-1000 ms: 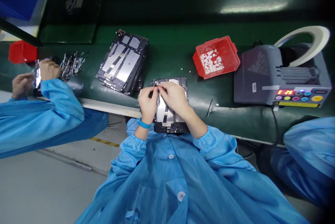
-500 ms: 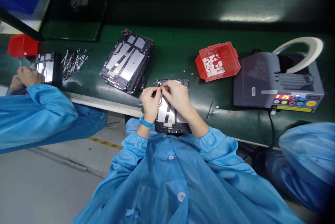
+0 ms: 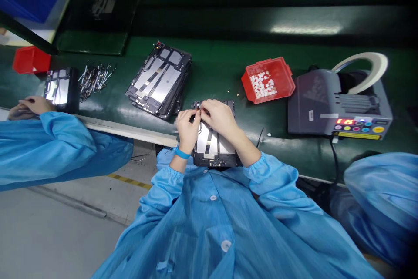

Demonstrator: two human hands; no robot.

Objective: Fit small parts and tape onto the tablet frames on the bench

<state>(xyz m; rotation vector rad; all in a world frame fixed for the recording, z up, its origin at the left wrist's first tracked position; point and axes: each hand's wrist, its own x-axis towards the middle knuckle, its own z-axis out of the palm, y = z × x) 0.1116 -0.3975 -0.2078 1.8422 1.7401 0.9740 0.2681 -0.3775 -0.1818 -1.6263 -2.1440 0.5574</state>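
A black tablet frame [image 3: 214, 148] with silver plates lies on the green bench right in front of me. My left hand [image 3: 187, 129] and my right hand [image 3: 218, 118] meet at its far left corner, fingers pinched together on a small part there that I cannot make out. A blue band circles my left wrist. Both sleeves are blue.
A stack of tablet frames [image 3: 160, 81] lies to the left, a red bin [image 3: 267, 79] of white pieces to the right, then a grey tape dispenser [image 3: 336, 102]. A co-worker's hand [image 3: 31, 107] rests at far left by another frame [image 3: 60, 87] and loose screws [image 3: 94, 78]. Another blue sleeve [image 3: 382, 192] shows at right.
My hands stay pinched at the frame's far corner, with the right fingers shifted a little. The co-worker at left has put their frame down and lowered their hands.
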